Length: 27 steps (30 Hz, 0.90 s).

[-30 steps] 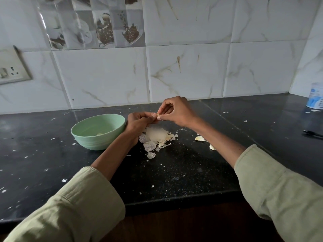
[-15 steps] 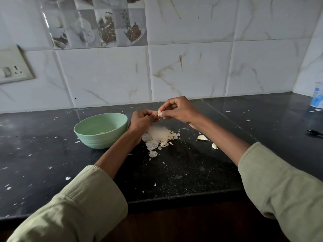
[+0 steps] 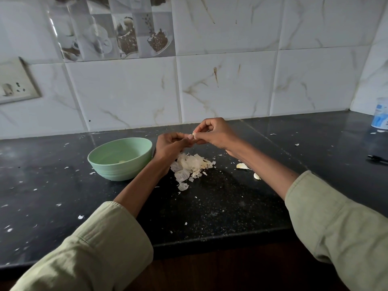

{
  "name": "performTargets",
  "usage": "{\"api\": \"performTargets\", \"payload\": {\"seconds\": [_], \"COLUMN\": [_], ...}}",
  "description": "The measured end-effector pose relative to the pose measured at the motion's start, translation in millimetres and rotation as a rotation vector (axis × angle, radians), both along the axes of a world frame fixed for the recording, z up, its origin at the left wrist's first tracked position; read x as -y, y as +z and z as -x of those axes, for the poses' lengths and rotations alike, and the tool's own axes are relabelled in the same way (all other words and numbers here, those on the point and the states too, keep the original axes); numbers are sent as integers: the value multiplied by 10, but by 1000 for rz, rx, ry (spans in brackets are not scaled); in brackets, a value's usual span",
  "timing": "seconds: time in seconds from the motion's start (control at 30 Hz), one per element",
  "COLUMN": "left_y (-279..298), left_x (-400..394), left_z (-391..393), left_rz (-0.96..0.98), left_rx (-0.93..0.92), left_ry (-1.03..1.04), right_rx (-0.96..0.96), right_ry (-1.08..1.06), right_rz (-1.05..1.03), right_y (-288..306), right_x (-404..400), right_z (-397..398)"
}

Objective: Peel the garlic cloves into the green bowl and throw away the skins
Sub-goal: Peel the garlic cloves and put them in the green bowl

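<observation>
Garlic clove point(image 3: 194, 135) sits pinched between both hands above the counter point(image 3: 220, 206): left hand point(image 3: 171, 147) curled round it, right hand point(image 3: 216, 134) nipping its skin. Skins point(image 3: 193, 164) lie beneath, bowl point(image 3: 120, 158) just left, toward the counter's back edge.

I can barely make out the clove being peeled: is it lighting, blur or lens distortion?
Head view: dim, uneven light, brighter on the wall tiles than on the dark counter; wide-angle bending at the edges; no obvious blur; the clove is tiny, pinched between left hand and right hand.
</observation>
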<state>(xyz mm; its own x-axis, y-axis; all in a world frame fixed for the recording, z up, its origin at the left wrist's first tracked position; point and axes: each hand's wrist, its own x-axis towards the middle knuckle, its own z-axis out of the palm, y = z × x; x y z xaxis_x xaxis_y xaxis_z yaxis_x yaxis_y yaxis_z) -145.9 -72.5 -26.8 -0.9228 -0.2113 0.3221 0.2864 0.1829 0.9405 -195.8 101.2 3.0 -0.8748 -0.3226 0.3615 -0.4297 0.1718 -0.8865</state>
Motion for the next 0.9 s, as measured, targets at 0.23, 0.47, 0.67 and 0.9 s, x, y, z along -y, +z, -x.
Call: {"api": "performTargets", "payload": {"seconds": [0.23,0.47,0.67,0.9], "left_y": [-4,-21,-28,-29], "left_x": [18,-11,-33,-41], "left_z": [38,80,84,94], "left_rz": [37,152,142,125], "left_rx": [15,35,2,18], "left_ry": [52,5,19,-19], "right_rx": [-24,-3,-49,-102], "right_ry": [22,-25,-84,-108], "right_rz": [-21,-12,-4,-12], "right_y": [12,19,32,29], "right_x": [16,19,33,69], "right_z": [-35,-39,-50,-46]}}
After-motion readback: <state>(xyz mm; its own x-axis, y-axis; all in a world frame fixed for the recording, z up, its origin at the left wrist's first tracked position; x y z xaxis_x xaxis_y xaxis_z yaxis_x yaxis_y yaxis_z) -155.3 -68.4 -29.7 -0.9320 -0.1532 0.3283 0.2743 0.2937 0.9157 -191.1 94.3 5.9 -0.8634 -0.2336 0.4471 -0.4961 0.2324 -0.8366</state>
